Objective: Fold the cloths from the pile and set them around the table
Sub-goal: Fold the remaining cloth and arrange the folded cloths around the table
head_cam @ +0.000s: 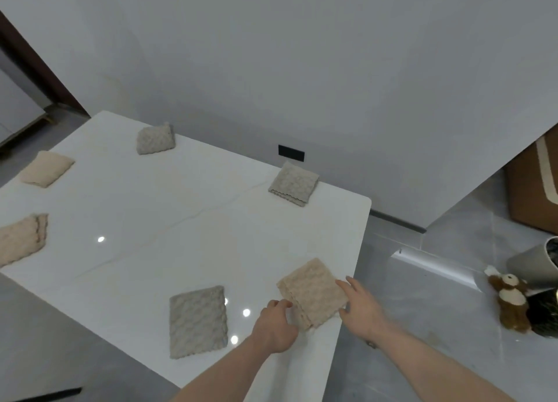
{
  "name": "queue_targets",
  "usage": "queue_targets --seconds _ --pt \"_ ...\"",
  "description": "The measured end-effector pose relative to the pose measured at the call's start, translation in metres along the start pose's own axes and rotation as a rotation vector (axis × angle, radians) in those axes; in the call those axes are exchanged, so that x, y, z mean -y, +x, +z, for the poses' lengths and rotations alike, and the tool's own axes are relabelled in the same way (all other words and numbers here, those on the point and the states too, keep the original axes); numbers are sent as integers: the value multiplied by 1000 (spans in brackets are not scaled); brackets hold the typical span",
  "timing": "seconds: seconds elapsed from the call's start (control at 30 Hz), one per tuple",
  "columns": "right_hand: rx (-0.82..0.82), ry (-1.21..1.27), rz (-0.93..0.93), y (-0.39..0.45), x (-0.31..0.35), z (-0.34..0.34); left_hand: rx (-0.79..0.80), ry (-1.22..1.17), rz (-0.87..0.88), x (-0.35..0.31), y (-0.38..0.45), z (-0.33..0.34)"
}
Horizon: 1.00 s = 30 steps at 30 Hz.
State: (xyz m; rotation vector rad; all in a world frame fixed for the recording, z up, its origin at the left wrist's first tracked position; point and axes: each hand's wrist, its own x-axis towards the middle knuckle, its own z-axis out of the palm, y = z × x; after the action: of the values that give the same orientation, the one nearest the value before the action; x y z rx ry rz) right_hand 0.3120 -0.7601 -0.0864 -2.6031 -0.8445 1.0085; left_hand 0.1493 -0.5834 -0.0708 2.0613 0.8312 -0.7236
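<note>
A folded beige cloth point(312, 293) lies near the right edge of the white table point(181, 208). My left hand point(276, 326) pinches its near left corner. My right hand point(360, 306) rests with fingers spread on its right side. A folded grey cloth point(197, 321) lies to the left of it. Two more folded grey cloths point(294, 184) point(155, 138) sit along the far edge. Two folded beige cloths point(46, 169) point(22, 238) lie at the left side.
A grey wall stands behind the table with a black socket plate point(291, 153). On the floor to the right are a brown stuffed toy point(510, 302), a grey bin point(537, 264) and a cardboard box point(534, 190).
</note>
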Motion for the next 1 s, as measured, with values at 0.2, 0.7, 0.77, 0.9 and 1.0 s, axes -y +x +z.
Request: queue_targets --seconds 0.2,0.7,0.77,0.9,1.0 --pt "30 30 46 19 -4 6 -38 -203 -131 -6 24 4" --pt "7 217 199 38 -11 18 -252 -292 -150 -25 78 2" --pt "15 204 214 33 -15 21 -234 -334 -98 -28 85 1" --pt "-61 57 94 20 -18 19 -276 -182 87 -20 81 0" --pt "-78 -58 -51 22 -25 15 -247 159 328 -9 74 2"
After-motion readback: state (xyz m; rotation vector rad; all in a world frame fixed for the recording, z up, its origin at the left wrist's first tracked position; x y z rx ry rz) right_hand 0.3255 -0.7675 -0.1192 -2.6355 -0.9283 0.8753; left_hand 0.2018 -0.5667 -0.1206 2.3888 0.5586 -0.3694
